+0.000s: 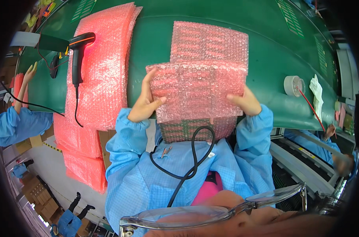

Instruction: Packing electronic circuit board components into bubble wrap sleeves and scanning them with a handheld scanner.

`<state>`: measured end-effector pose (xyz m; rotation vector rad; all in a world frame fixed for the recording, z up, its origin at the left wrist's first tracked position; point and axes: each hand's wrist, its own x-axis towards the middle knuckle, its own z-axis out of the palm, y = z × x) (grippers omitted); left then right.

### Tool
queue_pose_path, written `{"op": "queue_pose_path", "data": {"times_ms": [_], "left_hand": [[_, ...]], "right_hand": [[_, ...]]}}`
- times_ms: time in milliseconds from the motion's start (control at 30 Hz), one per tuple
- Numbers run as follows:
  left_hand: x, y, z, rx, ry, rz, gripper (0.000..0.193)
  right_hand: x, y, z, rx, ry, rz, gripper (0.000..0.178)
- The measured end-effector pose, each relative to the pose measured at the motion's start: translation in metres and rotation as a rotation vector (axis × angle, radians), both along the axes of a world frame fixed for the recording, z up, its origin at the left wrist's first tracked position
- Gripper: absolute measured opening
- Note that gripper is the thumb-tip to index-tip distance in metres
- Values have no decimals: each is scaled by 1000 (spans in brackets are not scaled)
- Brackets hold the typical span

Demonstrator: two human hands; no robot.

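Note:
Both hands grip a flat packet of pink bubble wrap (199,89) by its two sides, above the table's near edge. My left hand (145,103) is closed on the left side, its thumb on top. On the right side, my right hand (246,101) holds it the same way, its other fingers partly hidden. Through the wrap shows a dark, regular grid pattern. Beneath its near edge, a bubble-wrapped part with a green and dark pattern (179,129) sticks out toward me. Beyond it, another bubble-wrapped packet (211,41) lies flat, partly covered.
Left on the green table (151,31) lies a tall stack of pink bubble-wrap sheets (106,71), with a black scanner (78,59) over it. A clear tape roll (293,85), a red stick (311,104) and a white cloth (317,94) lie right. Co-workers' arms show at both sides.

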<state>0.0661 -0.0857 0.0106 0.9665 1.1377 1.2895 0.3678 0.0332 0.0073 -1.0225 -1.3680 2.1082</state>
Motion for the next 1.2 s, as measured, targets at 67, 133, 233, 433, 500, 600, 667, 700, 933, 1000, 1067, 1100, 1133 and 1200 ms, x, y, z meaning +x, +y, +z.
{"op": "queue_pose_path", "data": {"times_ms": [67, 133, 233, 433, 500, 600, 667, 700, 933, 1000, 1067, 1100, 1133, 1200], "left_hand": [[9, -15, -5, 78, -4, 14, 87], [17, -32, -6, -16, -146, 61, 85], [15, -49, -18, -38, -13, -6, 76], [7, -58, 62, 158, 360, 26, 65], [1, -31, 111, 259, 398, 83, 53], [-5, 28, 161, 485, 520, -53, 25], [-23, 64, 166, 786, 838, -221, 32], [-30, 79, 154, 903, 974, -223, 33], [-24, 120, 20, 1288, 1471, -240, 35], [-26, 116, 4, 1255, 1468, -269, 36], [-28, 110, -8, 1216, 1465, -300, 37], [-26, 110, -9, 1199, 1452, -333, 37], [-25, 109, -10, 1182, 1437, -366, 38], [-24, 108, -11, 1158, 1450, -378, 38]], "right_hand": [[5, -16, 7, -5, -105, 139, 61], [8, -27, 5, 38, -138, 204, 55], [15, -39, -1, 151, -193, 233, 41], [8, -45, 54, 401, -103, 14, 30], [24, -26, 79, 707, 26, -92, 27], [34, 22, 134, 1474, -423, -326, 17], [-15, 30, 147, 1219, 133, -285, 17], [-19, 46, 136, 1309, 143, -323, 20], [1, 76, 32, 1730, -498, -211, 6], [1, 69, 14, 1686, -512, -193, 7], [1, 63, 4, 1684, -533, -170, 7], [2, 63, 0, 1694, -528, -161, 7], [3, 62, -4, 1704, -524, -152, 7], [3, 58, -10, 1688, -537, -169, 8]]}}
